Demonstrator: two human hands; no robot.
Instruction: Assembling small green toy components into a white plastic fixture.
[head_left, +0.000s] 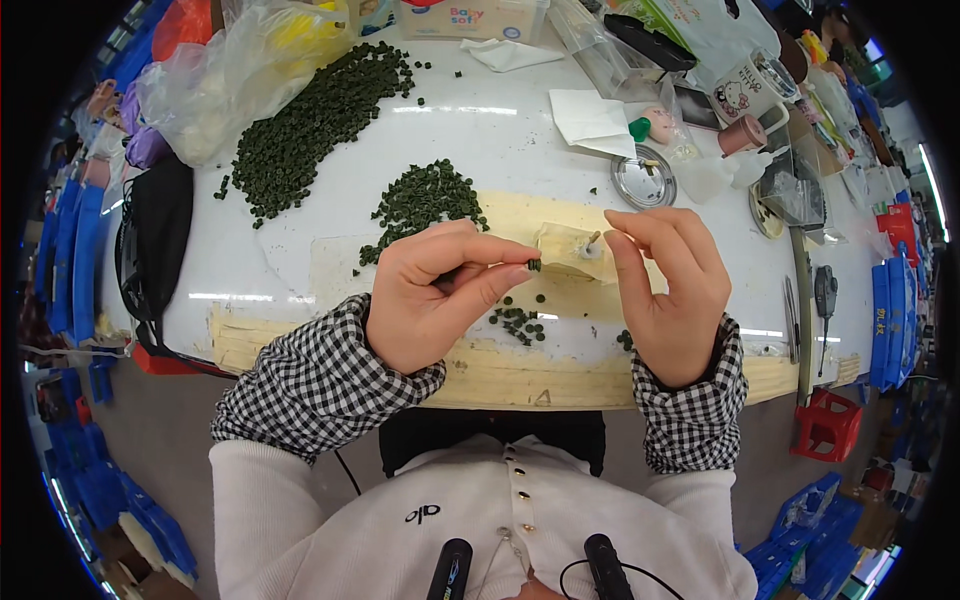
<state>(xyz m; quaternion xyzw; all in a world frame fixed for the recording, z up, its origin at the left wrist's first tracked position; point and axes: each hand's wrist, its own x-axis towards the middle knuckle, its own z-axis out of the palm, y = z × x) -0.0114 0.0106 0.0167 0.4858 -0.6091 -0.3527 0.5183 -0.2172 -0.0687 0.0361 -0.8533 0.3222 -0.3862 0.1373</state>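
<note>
My left hand [440, 285] pinches a small dark green ribbed plug [534, 265] between thumb and forefinger. Just right of it, a short peg [593, 239] leans out of a white lump on a yellow taped block [562, 249]. Beyond the peg my right hand [672, 285] is curled, its thumb and forefinger tips close together; whatever may be between them is too small to make out. Several loose green plugs [518, 322] lie below my hands. A pile of such plugs [428, 205] rises behind my left hand.
A larger heap of green plugs [310, 130] spreads at the far left, beside a clear plastic bag [215, 105]. At the right are a round metal lid [643, 178], a white mug [748, 90], a thread spool [740, 135] and tweezers [790, 310]. Yellow tape [560, 380] lines the table's front edge.
</note>
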